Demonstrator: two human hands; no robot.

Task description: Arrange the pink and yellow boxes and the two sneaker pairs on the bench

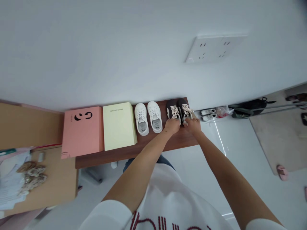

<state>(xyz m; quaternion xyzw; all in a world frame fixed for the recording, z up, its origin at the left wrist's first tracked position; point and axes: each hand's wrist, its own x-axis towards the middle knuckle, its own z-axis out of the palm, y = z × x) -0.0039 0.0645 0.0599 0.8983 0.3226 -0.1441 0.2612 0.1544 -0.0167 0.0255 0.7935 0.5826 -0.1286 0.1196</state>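
Observation:
A pair of dark brown sneakers with cream laces stands at the right end of the wooden table, toes toward the wall. My left hand (172, 125) is closed on the heel of the left dark sneaker (171, 106), and my right hand (192, 125) grips the heel of the right dark sneaker (182, 105). The fingertips are partly hidden inside the shoes. Just left of them, a pair of white sneakers, the left one (141, 112) and the right one (153, 110), stands side by side, apart from my hands.
On the brown wooden table (177, 142) stand a pale yellow box (118, 127) and a pink box (82, 131). A cardboard box (57, 179) with papers is at the left. A socket plate (216, 48) is on the wall. More shoes (208, 114) and a black bag (254, 104) lie right.

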